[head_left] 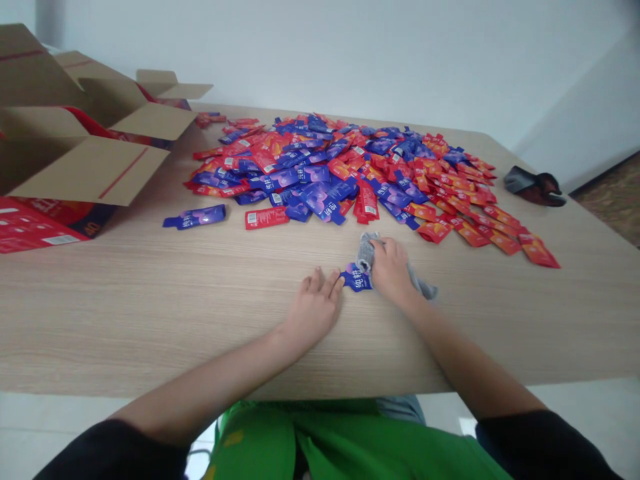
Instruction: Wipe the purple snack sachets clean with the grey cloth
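Observation:
A blue sachet (pixel 357 279) with white lettering lies flat on the table in front of me. The fingertips of my left hand (pixel 316 303) hold down its narrow left end. Bunched in my right hand (pixel 391 267) is a grey cloth (pixel 367 252), pressed over the sachet's right part, which it hides. A tail of the cloth trails out to the right under my wrist. Beyond my hands spreads a wide heap of red and blue sachets (pixel 320 173). One separate blue sachet (pixel 195 217) lies to the left of the heap, beside a red sachet (pixel 267 218).
Open cardboard boxes (pixel 90 170) with raised flaps stand on the table's left side. Toward the right edge rests a dark, shiny object (pixel 534 187) I cannot identify. A white wall (pixel 380 60) rises behind the table (pixel 150 320). Overlapping orange-red sachets (pixel 493 230) run along the heap's right side.

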Demonstrator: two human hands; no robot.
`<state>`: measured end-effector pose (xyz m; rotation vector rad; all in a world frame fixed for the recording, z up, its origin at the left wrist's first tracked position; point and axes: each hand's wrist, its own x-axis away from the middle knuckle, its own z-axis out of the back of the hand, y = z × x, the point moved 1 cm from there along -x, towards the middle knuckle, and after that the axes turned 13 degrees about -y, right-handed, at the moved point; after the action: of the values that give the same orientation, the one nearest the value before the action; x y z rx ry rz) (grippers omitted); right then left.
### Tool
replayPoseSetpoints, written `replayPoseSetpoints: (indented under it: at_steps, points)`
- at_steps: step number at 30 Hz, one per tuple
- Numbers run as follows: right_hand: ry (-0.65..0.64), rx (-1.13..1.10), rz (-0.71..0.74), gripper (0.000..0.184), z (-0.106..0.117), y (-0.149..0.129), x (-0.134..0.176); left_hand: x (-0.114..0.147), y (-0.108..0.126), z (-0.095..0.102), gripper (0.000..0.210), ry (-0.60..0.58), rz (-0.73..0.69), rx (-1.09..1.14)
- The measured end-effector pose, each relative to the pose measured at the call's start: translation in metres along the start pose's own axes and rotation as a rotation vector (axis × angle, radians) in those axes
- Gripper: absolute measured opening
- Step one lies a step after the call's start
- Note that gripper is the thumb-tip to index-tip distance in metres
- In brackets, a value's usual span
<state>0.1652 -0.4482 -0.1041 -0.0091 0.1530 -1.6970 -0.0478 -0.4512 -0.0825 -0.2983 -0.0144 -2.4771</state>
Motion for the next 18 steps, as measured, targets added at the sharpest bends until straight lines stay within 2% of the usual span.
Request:
replayPoseSetpoints:
  at_steps: [3,6,8,11,15,18]
  points:
    - [0.009,0.011,-0.073,0.049,0.002,0.030,0.007,0.000,0.000,0.000,0.050,-0.009,-0.003,0.005]
    - [0.035,0.006,-0.097,0.052,0.010,0.038,0.010,-0.001,0.001,-0.001,0.049,0.003,-0.001,-0.003]
    - [0.080,-0.050,-0.058,0.052,0.017,0.026,0.009,0.000,0.001,-0.001,0.049,0.011,-0.001,-0.010]
    - [0.108,-0.149,0.082,0.051,0.019,-0.010,0.005,-0.001,0.001,-0.002,0.048,0.026,-0.004,-0.009]
    - [-0.008,-0.105,0.254,0.047,0.008,-0.053,0.002,-0.001,0.000,-0.001,0.040,0.016,-0.013,-0.009]
    - [-0.064,-0.011,0.252,0.045,0.001,-0.052,0.004,-0.001,0.000,-0.001,0.042,0.005,-0.015,0.003]
